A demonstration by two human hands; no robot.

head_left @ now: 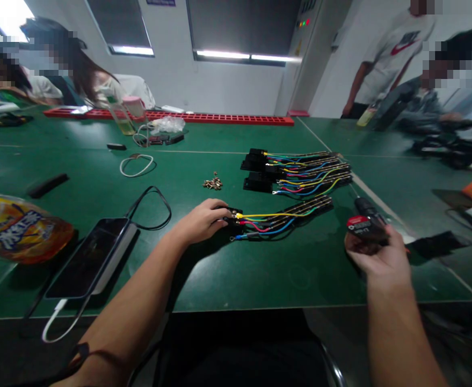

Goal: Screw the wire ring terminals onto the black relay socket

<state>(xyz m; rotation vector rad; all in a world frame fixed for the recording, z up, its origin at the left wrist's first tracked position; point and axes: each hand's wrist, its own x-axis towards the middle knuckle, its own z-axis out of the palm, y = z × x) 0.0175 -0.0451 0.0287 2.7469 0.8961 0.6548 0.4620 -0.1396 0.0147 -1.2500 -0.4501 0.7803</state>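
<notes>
My left hand (207,220) has its fingers closed on a small black connector block (232,213) at the end of a wired assembly. Yellow, red, green and blue wires (274,219) run right from the block to dark strips, and a loose blue wire with a ring terminal (239,237) lies in front. On the right, my right hand (378,252) grips a black and red power screwdriver (367,221), its tip pointing away toward the far left. Several similar wired assemblies (300,172) lie just beyond. Left of them is a small heap of brass-coloured screws (213,183).
A phone (88,258) on a white block with cables and a snack bag (22,228) lie at the left. A white cable loop (136,165), a bottle (121,115) and a red slotted rail (219,118) are farther back. Other people sit and stand around the green table (296,274).
</notes>
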